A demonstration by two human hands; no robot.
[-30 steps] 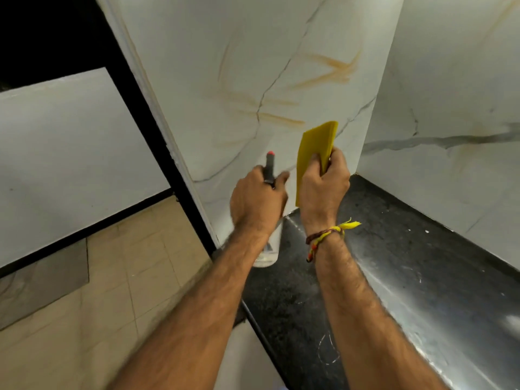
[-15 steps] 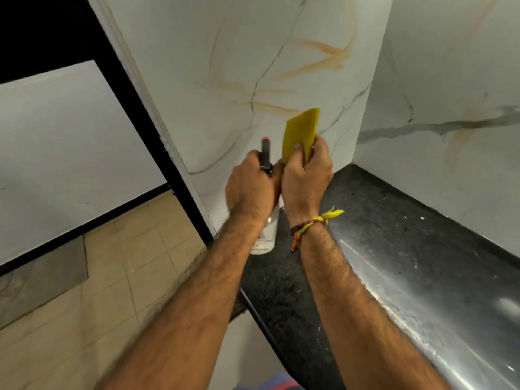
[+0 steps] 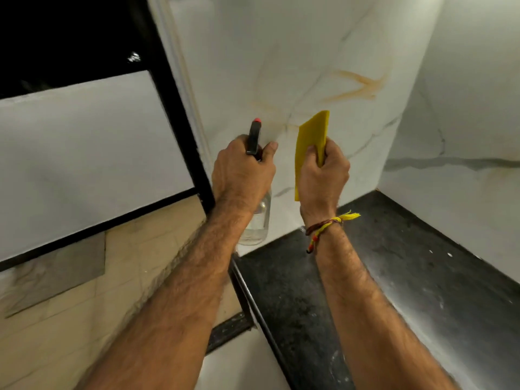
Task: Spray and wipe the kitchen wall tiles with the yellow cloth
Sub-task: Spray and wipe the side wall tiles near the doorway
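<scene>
My left hand [image 3: 242,173] grips a clear spray bottle [image 3: 257,220] with a black head and red nozzle tip, which points up at the white marbled wall tiles [image 3: 295,66]. My right hand [image 3: 323,175] holds a folded yellow cloth [image 3: 311,144] upright, a little in front of the same tiled wall. A gap separates the two hands. The bottle's neck is hidden inside my fist.
A black granite counter [image 3: 380,277] runs along below the tiles, with a second tiled wall [image 3: 464,122] on the right forming a corner. To the left a black frame edge [image 3: 180,122] borders the wall, with beige floor tiles [image 3: 98,319] below.
My hands have drawn apart: they touched half a second ago and now a gap lies between bottle and cloth. The view has shifted so both hands sit higher and further right.
</scene>
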